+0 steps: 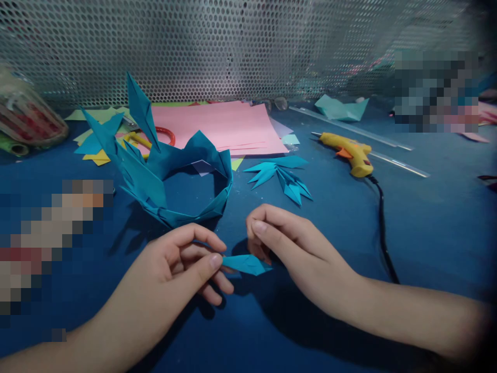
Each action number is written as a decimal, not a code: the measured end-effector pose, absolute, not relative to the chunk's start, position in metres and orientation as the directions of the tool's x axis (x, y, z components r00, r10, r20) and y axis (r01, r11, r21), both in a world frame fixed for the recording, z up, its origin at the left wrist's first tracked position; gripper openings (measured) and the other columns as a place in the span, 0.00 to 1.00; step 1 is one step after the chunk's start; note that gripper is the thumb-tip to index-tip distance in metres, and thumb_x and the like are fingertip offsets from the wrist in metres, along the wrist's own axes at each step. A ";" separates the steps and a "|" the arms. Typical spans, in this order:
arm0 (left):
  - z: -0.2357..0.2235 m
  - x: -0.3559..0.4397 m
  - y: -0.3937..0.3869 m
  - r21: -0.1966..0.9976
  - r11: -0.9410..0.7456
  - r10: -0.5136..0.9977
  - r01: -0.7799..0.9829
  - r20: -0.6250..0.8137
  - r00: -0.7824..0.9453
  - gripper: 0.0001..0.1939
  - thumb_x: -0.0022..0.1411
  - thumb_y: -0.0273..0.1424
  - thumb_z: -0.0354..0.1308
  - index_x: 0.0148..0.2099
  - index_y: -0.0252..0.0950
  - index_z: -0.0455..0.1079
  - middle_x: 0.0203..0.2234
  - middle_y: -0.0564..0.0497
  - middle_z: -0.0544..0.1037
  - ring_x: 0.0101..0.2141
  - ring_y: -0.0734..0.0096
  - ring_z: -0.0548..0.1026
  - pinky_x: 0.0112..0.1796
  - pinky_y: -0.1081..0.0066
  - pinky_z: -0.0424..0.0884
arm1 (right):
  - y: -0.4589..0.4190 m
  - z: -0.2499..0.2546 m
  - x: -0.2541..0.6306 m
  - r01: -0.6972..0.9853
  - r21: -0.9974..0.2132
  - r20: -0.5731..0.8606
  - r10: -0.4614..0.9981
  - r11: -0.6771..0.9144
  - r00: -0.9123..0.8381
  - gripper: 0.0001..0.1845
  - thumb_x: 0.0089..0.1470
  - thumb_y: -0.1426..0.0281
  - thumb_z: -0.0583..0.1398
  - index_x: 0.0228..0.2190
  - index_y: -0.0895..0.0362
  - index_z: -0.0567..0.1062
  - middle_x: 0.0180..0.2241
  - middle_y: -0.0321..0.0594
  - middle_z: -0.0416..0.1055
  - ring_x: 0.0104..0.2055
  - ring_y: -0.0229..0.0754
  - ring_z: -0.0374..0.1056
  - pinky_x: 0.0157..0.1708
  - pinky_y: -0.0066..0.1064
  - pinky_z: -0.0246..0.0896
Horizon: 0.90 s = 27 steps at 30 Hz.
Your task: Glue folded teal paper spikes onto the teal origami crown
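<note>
My left hand (186,264) pinches one end of a small folded teal paper piece (245,264) between thumb and fingers, just above the blue table. My right hand (287,243) rests beside the piece's other end with its fingers curled loosely; whether they touch the paper is hidden. Right behind my hands stands a ring-shaped teal paper crown (174,176) with pointed tips. A few loose folded teal pieces (281,176) lie to the right of the crown.
A yellow glue gun (349,153) with a black cord (382,228) lies at the right. Pink paper sheets (221,127), scissors with red handles (165,135) and yellow and green scraps (97,155) lie behind the crown. A perforated metal screen (233,46) closes the back.
</note>
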<state>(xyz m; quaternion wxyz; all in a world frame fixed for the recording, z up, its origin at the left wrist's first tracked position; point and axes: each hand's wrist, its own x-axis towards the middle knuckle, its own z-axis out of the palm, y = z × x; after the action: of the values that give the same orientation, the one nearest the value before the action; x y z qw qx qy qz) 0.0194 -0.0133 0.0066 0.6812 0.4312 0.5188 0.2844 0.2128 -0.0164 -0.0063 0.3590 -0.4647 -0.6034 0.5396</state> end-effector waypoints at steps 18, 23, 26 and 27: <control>0.000 0.017 -0.013 0.892 0.451 0.847 0.010 -0.432 0.311 0.07 0.53 0.30 0.68 0.32 0.38 0.72 0.17 0.56 0.83 0.17 0.77 0.78 0.21 0.84 0.73 | -0.008 -0.006 0.219 0.305 -0.951 -0.044 0.962 0.043 -0.271 0.07 0.54 0.68 0.63 0.33 0.53 0.83 0.29 0.34 0.81 0.32 0.35 0.76 0.32 0.20 0.70; -0.002 0.014 -0.015 0.888 0.460 0.845 0.009 -0.441 0.303 0.06 0.54 0.29 0.68 0.32 0.37 0.73 0.17 0.56 0.83 0.17 0.77 0.78 0.21 0.84 0.73 | -0.007 -0.007 0.218 0.269 -0.963 -0.071 0.964 0.000 -0.254 0.05 0.51 0.70 0.64 0.30 0.55 0.82 0.29 0.36 0.81 0.31 0.37 0.76 0.29 0.22 0.70; -0.002 0.014 -0.015 0.894 0.448 0.851 -0.014 -0.421 0.313 0.04 0.57 0.29 0.66 0.33 0.38 0.73 0.18 0.56 0.83 0.18 0.77 0.78 0.22 0.84 0.74 | -0.006 -0.007 0.217 0.268 -0.963 -0.083 0.965 -0.014 -0.250 0.04 0.50 0.70 0.64 0.29 0.56 0.81 0.27 0.38 0.80 0.28 0.37 0.75 0.26 0.24 0.69; -0.002 0.013 -0.015 0.896 0.444 0.852 -0.018 -0.417 0.317 0.04 0.58 0.28 0.66 0.33 0.38 0.73 0.18 0.56 0.83 0.18 0.77 0.78 0.22 0.84 0.74 | -0.006 -0.007 0.217 0.267 -0.963 -0.089 0.965 -0.020 -0.248 0.04 0.50 0.68 0.65 0.29 0.56 0.81 0.28 0.38 0.80 0.29 0.38 0.75 0.27 0.25 0.69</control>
<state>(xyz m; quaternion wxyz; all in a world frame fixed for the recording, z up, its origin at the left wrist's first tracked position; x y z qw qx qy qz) 0.0133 -0.0153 -0.0023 0.6923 0.4233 0.4929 0.3140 0.2168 -0.0065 -0.0073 0.3460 -0.5061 -0.6086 0.5037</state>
